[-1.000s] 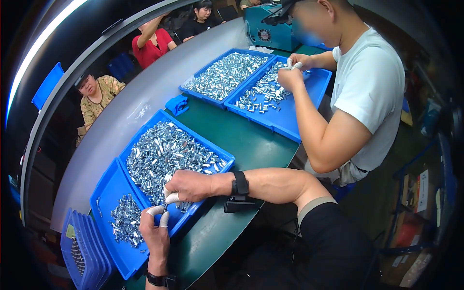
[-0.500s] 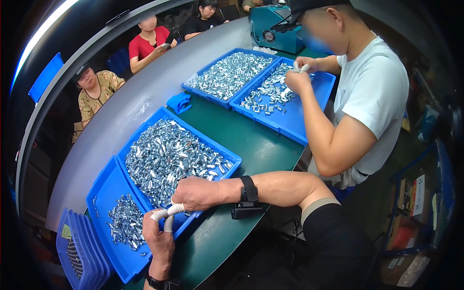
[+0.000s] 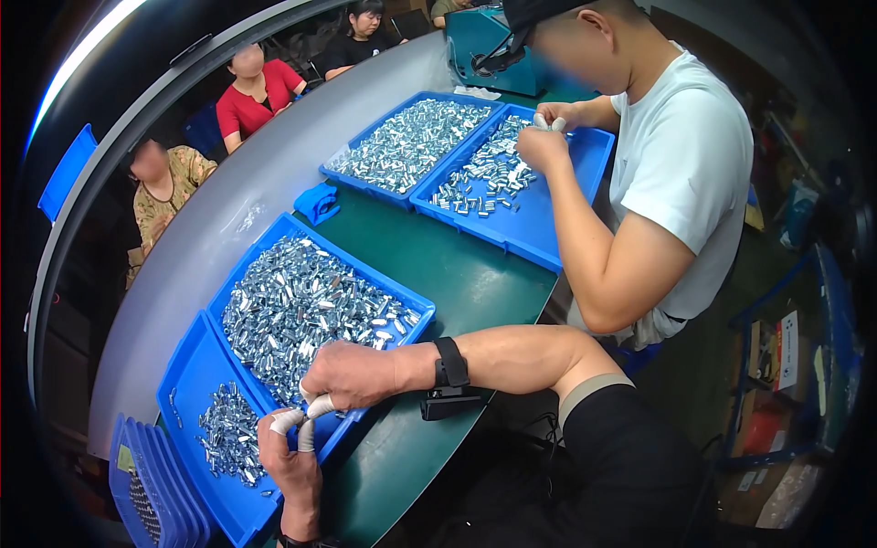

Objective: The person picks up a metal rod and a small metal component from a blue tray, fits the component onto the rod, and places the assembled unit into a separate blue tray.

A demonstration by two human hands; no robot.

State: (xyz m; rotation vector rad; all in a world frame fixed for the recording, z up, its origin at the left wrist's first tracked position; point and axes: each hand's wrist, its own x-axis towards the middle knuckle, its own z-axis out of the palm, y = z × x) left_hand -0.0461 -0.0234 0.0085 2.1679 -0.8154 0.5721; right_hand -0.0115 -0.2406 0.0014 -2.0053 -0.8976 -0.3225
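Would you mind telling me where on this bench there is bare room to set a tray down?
The green tabletop is bare between the near full tray and the co-worker's tray. A smaller strip lies right of the near trays, by the right hand. Both full trays and the left hand corner are crowded.

Whatever was pinched between the taped fingertips [image 3: 306, 413] was too small to be told; the left wrist [image 3: 297, 534] was cut off at six o'clock.
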